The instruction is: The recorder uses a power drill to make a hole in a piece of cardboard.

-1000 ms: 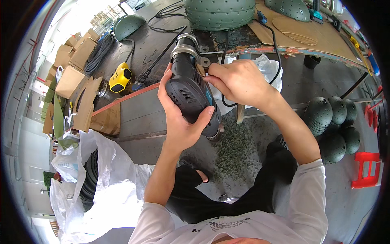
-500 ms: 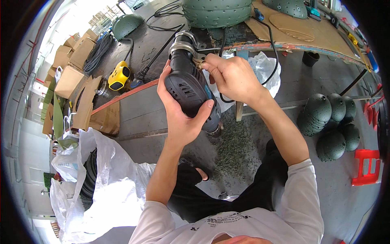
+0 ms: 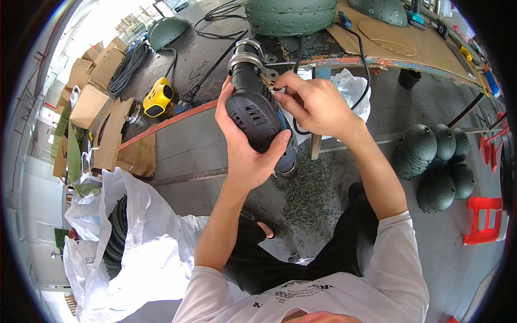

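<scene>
My left hand (image 3: 250,159) is wrapped round the black body of a power drill (image 3: 253,118), its fingers on the left side and its thumb across the near end. The drill is tilted, with a metal clamp ring (image 3: 245,60) round its far collar and its chuck (image 3: 288,172) toward the floor. At the drill's right side, just below the ring, my right hand (image 3: 318,105) pinches a small tan piece (image 3: 265,81). What kind of piece it is does not show, since the fingers cover part of it.
Beyond the drill stands a workbench (image 3: 199,81) with stacked green perforated domes (image 3: 291,19), cables and a yellow-and-black device (image 3: 159,98). A white plastic bag (image 3: 151,237) with dark round parts is at left. More domes (image 3: 420,142) and a red stool (image 3: 483,220) are at right; green shavings (image 3: 307,199) litter the floor.
The drill and both hands have shifted slightly to the right in the picture. My right hand's fingers have spread a little at the drill's side; my left hand keeps its hold.
</scene>
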Motion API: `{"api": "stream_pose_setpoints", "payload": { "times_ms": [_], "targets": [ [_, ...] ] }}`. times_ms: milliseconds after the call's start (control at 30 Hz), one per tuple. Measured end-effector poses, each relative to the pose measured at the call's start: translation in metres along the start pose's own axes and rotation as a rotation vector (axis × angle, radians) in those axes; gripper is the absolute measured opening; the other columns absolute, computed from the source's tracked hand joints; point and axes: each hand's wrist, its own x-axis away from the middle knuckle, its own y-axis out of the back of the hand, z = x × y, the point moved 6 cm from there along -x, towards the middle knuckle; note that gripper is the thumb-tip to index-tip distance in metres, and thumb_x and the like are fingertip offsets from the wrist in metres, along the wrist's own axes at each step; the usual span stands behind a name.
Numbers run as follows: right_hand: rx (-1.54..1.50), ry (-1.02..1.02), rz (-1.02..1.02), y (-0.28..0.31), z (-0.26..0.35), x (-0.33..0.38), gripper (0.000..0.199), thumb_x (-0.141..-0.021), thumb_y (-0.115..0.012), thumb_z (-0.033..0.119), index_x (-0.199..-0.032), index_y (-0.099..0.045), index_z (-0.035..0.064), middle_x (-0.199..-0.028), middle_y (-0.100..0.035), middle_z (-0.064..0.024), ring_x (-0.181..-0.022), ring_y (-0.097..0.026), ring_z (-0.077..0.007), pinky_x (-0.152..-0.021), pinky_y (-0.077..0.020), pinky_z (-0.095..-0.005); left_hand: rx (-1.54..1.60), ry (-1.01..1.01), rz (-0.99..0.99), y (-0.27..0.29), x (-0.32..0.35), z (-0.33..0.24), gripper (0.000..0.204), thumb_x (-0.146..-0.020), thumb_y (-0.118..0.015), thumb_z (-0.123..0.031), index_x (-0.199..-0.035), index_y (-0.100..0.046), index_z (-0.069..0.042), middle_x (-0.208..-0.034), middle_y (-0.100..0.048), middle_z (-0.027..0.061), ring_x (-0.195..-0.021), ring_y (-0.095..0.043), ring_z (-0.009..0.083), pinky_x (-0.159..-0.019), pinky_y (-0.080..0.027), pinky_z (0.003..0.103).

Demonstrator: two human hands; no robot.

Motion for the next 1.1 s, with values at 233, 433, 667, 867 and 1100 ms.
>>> {"api": "stream_pose_setpoints", "payload": {
  "times_ms": [233, 433, 667, 867, 1100],
  "targets": [
    [0.019, -0.019, -0.049, 0.009, -0.001, -0.001, 0.019, -0.091, -0.070, 0.014, -0.105, -0.060, 0.0067, -0.072, -0.068, -0.0096, -0.056, -0.063, -0.0293, -0.053, -0.0459, -0.0374, 0.056, 0.067, 0.081, 0.002, 0.003, 0.002, 0.112, -0.074, -0.083, -0.007, -0.154, -0.005, -0.001, -0.159, -0.011, 0.0228, -0.138, -0.037, 0.0299, -0.112, -0.037, 0.043],
    [0.050, 0.024, -0.053, 0.012, 0.004, -0.004, 0.014, -0.092, -0.069, 0.012, -0.103, -0.062, 0.0070, -0.074, -0.068, -0.0105, -0.057, -0.063, -0.0286, -0.054, -0.0468, -0.0371, 0.099, 0.187, 0.001, -0.005, 0.025, 0.005, 0.118, -0.072, -0.085, -0.009, -0.156, -0.003, 0.000, -0.149, -0.031, 0.0208, -0.130, -0.046, 0.0275, -0.106, -0.044, 0.041],
    [0.148, -0.012, -0.051, 0.006, 0.017, -0.010, 0.011, -0.093, -0.066, 0.017, -0.101, -0.062, 0.0095, -0.076, -0.068, -0.0147, -0.071, -0.067, -0.0360, -0.060, -0.0513, -0.0449, -0.068, 0.150, -0.073, -0.001, 0.020, -0.002, 0.119, -0.067, -0.084, -0.007, -0.157, -0.006, -0.001, -0.142, -0.041, 0.0215, -0.127, -0.050, 0.0302, -0.107, -0.041, 0.041],
    [0.089, -0.093, 0.009, -0.002, 0.023, -0.016, 0.009, -0.089, -0.066, 0.000, -0.095, -0.060, 0.0032, -0.074, -0.064, -0.0149, -0.065, -0.067, -0.0305, -0.059, -0.0516, -0.0353, -0.102, 0.105, -0.105, 0.005, 0.021, -0.002, 0.117, -0.066, -0.081, -0.011, -0.156, -0.008, 0.003, -0.148, -0.034, 0.0269, -0.134, -0.044, 0.0395, -0.109, -0.039, 0.042],
    [-0.052, -0.161, 0.017, -0.009, 0.005, -0.009, 0.014, -0.090, -0.058, -0.010, -0.099, -0.061, -0.0001, -0.077, -0.065, -0.0061, -0.071, -0.065, -0.0103, -0.063, -0.0509, -0.0266, -0.113, 0.056, -0.113, 0.013, 0.036, -0.003, 0.119, -0.069, -0.087, -0.018, -0.156, -0.009, 0.003, -0.152, -0.031, 0.0281, -0.137, -0.041, 0.0447, -0.111, -0.038, 0.046]
  ]
}}
